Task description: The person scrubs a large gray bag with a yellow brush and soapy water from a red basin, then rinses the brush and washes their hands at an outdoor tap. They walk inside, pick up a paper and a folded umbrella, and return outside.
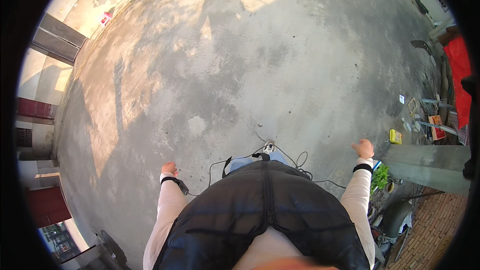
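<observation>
"Hands out wide, one each side of the body! L hand (pixel 169 168) is over on the left, above the concrete (pixel 280 80). Fingers?"

"Look bent in, but can't tell how far from this angle. R hand (pixel 364 148)?"

"Out right, a touch farther fwd, thumb side toward the middle. Seems loosely curled; wide or narrow, can't tell either."

"OK, what's nearest the R?"

"Yellow container (pixel 395 136), just past it on the right, apart from the fingers, near the end of a grey slab (pixel 425 167). Green leafy plant (pixel 380 177) sits nearer the R wrist, approx. beside the black strap (pixel 363 168)."

"And the L?"

"Small dark device (pixel 183 187) at the L wrist, w/ black cable (pixel 306 173) close by. Cable crosses in front of the waist, bunching in loops right of centre, then on toward the R forearm."

"Middle of the pic?"

"Black vest (pixel 220 220), zip down the front, one shoe (pixel 269 146) poking out beyond it. Person's shadow (pixel 220 12) falls far ahead."

"Far right?"

"Red sheet (pixel 457 80), a red box (pixel 436 127) below it, misc. clutter around, brick paving (pixel 435 225) at lower R."
</observation>
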A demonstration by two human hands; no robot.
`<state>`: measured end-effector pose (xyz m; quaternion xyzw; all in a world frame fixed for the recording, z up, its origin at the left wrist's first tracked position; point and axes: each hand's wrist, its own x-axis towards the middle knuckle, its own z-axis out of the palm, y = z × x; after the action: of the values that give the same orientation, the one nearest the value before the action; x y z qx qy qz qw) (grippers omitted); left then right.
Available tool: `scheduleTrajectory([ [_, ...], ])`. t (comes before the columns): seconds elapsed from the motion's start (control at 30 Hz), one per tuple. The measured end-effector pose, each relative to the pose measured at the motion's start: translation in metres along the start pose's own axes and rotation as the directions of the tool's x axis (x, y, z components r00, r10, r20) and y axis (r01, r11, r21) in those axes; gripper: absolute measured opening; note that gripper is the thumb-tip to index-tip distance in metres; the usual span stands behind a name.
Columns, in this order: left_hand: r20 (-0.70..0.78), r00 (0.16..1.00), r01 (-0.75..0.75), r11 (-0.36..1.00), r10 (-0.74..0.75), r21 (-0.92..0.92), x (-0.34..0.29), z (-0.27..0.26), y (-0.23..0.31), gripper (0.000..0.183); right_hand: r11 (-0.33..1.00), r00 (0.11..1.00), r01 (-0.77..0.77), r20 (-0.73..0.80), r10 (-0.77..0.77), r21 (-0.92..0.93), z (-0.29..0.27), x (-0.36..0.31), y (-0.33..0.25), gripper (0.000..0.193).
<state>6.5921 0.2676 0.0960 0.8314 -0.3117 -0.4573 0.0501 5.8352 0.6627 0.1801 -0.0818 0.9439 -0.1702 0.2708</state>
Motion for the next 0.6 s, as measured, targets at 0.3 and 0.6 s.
scheduleTrajectory([
  [0.3,0.123,0.967,-0.052,0.301,-0.222,0.952,-0.002,0.050,0.089,0.027,0.920,0.981,-0.076,0.195,0.000,0.384,0.013,0.201,-0.211,0.028],
  [0.6,-0.004,0.720,-0.597,0.623,0.694,0.506,0.144,0.261,0.676,0.033,0.783,0.968,0.019,0.184,-0.170,0.622,-0.130,0.335,-0.415,0.031],
])
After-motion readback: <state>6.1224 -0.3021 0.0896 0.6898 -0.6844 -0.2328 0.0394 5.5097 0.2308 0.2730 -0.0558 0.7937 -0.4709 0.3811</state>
